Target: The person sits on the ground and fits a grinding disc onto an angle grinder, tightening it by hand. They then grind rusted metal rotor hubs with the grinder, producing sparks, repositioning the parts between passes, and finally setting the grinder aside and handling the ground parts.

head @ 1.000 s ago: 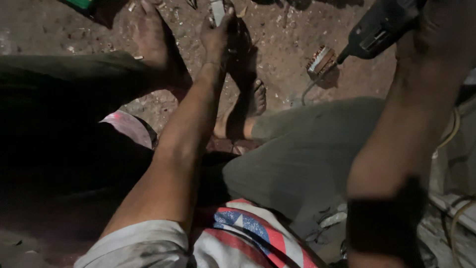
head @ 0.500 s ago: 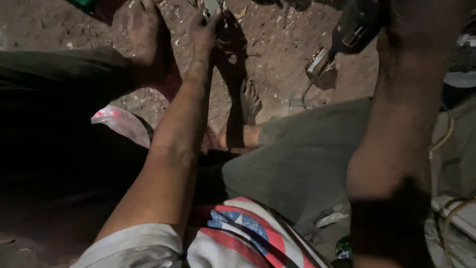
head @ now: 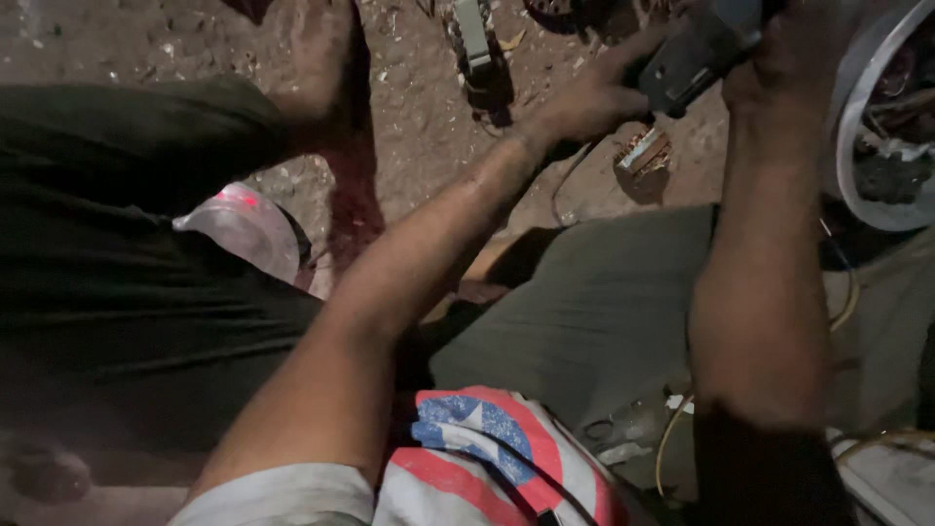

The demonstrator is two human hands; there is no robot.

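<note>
Dark plastic power tool (head: pixel 696 49), likely heavy and rigid, being clasped above the small copper-wound part (head: pixel 643 153) on dirt floor (head: pixel 419 107), left hand (head: pixel 584 97) and right hand (head: pixel 779 58) both closing on its body.

Bare dirt floor (head: pixel 429 136) open between foot (head: pixel 326 68) and left hand (head: pixel 584 102); small coil part (head: pixel 643 154), possibly metal rim (head: pixel 857 117), crowd right side
</note>
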